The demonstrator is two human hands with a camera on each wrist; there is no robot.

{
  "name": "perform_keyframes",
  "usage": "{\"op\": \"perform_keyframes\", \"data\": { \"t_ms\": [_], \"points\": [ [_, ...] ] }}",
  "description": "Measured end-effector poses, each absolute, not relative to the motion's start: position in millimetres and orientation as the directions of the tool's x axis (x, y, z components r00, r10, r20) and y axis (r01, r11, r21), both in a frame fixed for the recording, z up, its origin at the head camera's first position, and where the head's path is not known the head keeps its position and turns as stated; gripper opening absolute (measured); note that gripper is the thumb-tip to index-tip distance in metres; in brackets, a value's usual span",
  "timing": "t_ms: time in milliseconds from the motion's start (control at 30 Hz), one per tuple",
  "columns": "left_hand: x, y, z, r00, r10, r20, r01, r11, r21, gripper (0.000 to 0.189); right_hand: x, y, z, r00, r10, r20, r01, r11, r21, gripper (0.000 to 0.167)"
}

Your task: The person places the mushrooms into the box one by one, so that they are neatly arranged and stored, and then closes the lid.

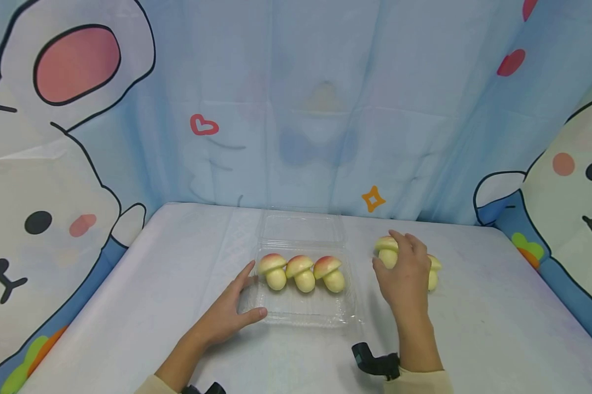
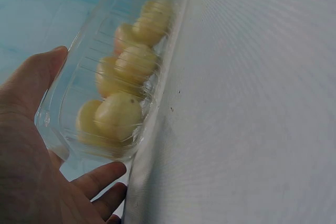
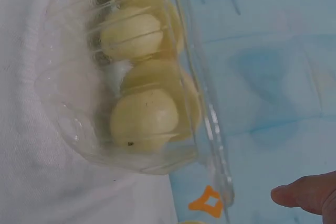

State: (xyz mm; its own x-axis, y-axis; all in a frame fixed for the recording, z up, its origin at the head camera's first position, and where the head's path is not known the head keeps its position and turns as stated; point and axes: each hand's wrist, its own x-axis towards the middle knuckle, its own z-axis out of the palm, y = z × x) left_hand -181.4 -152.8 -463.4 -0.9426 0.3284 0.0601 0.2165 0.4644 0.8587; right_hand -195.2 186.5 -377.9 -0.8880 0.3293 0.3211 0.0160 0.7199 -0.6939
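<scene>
Handling mushroom piece point(image 1: 387, 255): probably light, smooth, easily dented; I'd pinch its sides gently.
Counter point(image 1: 296, 358): carries it, right of my clear box point(image 1: 308, 314) with three matching pieces point(image 1: 303, 275).
Right hand point(image 1: 405, 269): curved over that piece, thumb and fingers apart.
Left hand point(image 1: 223, 318): spread at the box's left side.

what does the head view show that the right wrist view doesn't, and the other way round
Only the head view shows the left hand and the white cartoon animals printed at the sides. It alone clearly shows the two loose mushroom-shaped pieces.

Only the right wrist view shows a dark speck on the end boxed piece.

Both share the clear plastic box with mushroom-shaped pieces inside, the white table cover, orange star, red heart outline and some of the right hand.
</scene>
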Motion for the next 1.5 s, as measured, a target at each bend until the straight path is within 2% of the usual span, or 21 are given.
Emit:
{"op": "perform_keyframes", "data": {
  "t_ms": [700, 1500],
  "points": [
    [-181.3, -152.4, -462.0, -0.94, 0.334, 0.065, 0.224, 0.464, 0.857, 0.1, -196.7, 202.0, -381.2, -0.849, 0.455, 0.267, 0.148, 0.691, -0.708, 0.064],
    [-181.8, -152.3, -462.5, -0.942, 0.331, 0.059, 0.218, 0.466, 0.858, 0.099, -202.7, 213.2, -393.0, -0.861, 0.466, 0.202, 0.196, 0.671, -0.715, 0.065]
  ]
}}
